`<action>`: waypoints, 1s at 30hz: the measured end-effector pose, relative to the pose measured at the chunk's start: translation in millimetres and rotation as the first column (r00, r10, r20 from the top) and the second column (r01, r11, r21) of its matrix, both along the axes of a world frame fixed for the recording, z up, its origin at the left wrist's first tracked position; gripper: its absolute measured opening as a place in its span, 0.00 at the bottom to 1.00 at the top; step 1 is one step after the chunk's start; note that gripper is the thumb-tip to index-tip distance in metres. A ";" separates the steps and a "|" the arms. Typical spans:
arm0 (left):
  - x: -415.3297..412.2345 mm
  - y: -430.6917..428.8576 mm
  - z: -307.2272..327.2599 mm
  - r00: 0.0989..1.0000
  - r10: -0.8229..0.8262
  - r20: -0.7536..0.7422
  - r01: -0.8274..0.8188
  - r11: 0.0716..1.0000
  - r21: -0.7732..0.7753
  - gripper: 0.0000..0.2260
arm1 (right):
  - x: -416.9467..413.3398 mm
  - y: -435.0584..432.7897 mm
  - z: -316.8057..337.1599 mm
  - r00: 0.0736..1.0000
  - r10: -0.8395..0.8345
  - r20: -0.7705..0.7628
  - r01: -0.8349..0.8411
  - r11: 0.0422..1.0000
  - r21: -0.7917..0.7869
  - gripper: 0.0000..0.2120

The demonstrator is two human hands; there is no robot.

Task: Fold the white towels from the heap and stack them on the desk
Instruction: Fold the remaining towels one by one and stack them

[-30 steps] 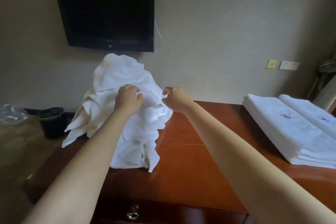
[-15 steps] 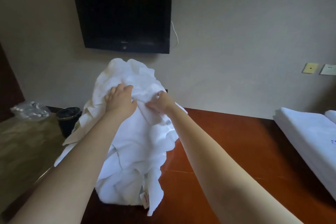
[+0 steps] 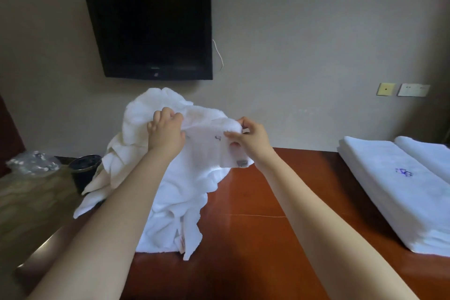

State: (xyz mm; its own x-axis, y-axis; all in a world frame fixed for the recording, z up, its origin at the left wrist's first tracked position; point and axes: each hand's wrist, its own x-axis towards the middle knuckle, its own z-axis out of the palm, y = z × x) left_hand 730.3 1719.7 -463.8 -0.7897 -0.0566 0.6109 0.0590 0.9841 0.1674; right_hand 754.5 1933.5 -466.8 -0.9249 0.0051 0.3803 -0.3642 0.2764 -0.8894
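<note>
Left hand [image 3: 165, 133] and right hand [image 3: 250, 137] both pinch one towel [image 3: 209, 143] off heap [image 3: 170, 202]; fingertips buried in cloth, folded stacks [image 3: 389, 190] cut off right.

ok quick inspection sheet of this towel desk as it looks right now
surface: glossy red-brown desk, seam across it
job's things: heap of white towels at its left end; two folded stacks at right
clutter: plastic bag and dark bin, left of the desk
hands: left hand and right hand each pinch the top towel edge above the heap
cables: thin white cord beside the TV
surroundings: wall-mounted TV, two wall plates
</note>
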 end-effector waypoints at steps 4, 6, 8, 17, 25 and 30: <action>20.2 46.2 0.3 0.986 -0.166 -0.035 0.166 0.986 -0.004 0.07 | 40.3 50.8 3.2 0.996 -0.076 0.036 0.083 0.958 -0.274 0.09; 30.0 77.1 0.2 0.957 -0.291 -0.005 0.291 0.957 0.003 0.05 | 57.9 78.3 3.5 0.985 -0.169 0.043 0.173 0.915 -0.364 0.09; 42.0 109.8 -1.7 0.908 -0.415 0.057 0.407 0.906 0.112 0.04 | 74.3 104.8 1.2 0.961 -0.269 0.063 0.270 0.868 -0.416 0.10; 93.9 235.5 -51.6 0.674 -0.675 0.300 0.551 0.729 0.405 0.10 | 123.6 219.3 -52.5 0.783 -0.600 0.165 0.620 0.774 -0.128 0.04; 137.4 275.8 -107.6 0.786 -0.604 0.133 0.463 0.717 0.520 0.26 | 180.6 252.5 -136.8 0.782 -0.576 0.239 0.490 0.805 0.334 0.09; 145.8 244.0 -152.0 0.329 -0.722 0.608 0.411 0.689 0.596 0.23 | 209.0 260.9 -172.2 0.864 -0.496 0.091 0.426 0.814 0.395 0.19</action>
State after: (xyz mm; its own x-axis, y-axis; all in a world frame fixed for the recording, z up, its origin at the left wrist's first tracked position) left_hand 876.0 1963.7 -615.8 -0.8023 0.5645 -0.1941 0.2818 0.6447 0.7106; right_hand 963.4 2194.5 -639.0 -0.8993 0.3478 0.2652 0.0435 0.6745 -0.7370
